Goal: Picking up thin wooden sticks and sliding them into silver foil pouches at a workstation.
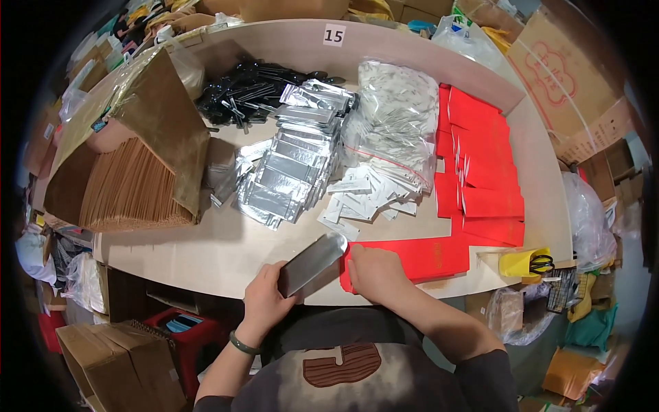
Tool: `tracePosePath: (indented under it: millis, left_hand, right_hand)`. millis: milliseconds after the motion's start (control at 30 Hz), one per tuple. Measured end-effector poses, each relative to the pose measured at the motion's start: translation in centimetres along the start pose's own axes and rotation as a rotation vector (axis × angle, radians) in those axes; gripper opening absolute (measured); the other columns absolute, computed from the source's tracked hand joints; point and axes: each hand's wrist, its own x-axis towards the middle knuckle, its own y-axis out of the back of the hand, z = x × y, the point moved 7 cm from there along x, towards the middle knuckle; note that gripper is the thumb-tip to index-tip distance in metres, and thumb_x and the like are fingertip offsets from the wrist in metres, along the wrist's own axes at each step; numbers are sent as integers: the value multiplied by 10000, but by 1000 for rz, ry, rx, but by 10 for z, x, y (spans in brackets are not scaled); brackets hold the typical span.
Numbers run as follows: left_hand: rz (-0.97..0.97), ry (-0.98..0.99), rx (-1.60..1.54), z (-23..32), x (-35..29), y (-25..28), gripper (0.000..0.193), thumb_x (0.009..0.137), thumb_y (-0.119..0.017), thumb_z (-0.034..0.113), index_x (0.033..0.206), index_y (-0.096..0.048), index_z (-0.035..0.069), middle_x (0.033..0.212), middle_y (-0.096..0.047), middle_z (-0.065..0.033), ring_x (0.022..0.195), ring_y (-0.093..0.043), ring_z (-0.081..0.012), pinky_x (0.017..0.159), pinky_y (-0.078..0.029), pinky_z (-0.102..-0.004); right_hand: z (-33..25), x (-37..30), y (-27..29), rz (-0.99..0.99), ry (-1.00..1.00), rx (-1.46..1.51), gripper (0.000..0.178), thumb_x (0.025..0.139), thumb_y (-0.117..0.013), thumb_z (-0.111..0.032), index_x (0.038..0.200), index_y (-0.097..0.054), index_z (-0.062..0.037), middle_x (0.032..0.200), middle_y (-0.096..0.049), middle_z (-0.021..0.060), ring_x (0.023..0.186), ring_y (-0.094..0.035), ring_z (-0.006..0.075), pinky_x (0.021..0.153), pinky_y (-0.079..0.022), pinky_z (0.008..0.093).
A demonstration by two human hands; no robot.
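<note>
My left hand (268, 295) is closed round a long silver-grey metal piece (310, 268) with a rounded, shiny end. That end slants up to the right and reaches the left end of a flat red paper sleeve (432, 257) at the table's front edge. My right hand (374, 273) has its fingers curled on the sleeve's left end, close to the metal tip; whether the tip lies inside the sleeve I cannot tell. Beyond the hands lie silver foil packets (288, 168) in overlapping rows and a loose heap of small white packets (367, 196).
An open cardboard box (165, 117) of brown card pieces stands at the left. Black plastic-wrapped items (250, 89) lie at the back, beside a clear bag (398, 103) of white packets. Red sleeves (484, 165) are stacked at the right, near a yellow holder (515, 263) with scissors. A raised rim bounds the table.
</note>
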Motion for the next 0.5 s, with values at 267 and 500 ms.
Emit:
tracePosePath:
  millis: [267,500]
  left_hand:
    - [-51,-1,-30,-9,-3,5,630,661,-817,211,1228,-572,89,973,-627,-133,903,-634,-328,771,-528,-389]
    - [-330,-264,139,12,5,0,692,682,-811,259,1292,-525,99,1051,-627,-152,970,-626,-350,790,-522,-425]
  right_hand:
    - [-8,7,-5,-15,-3,4,246,885,-557,-252,877,-609,-12,705,-657,173,651,-660,364,575,-518,476]
    - [-35,14,-29,-80,43,190,289,808,-586,-244,988,-680,-38,800,-680,203,801,-671,372,733,-526,495]
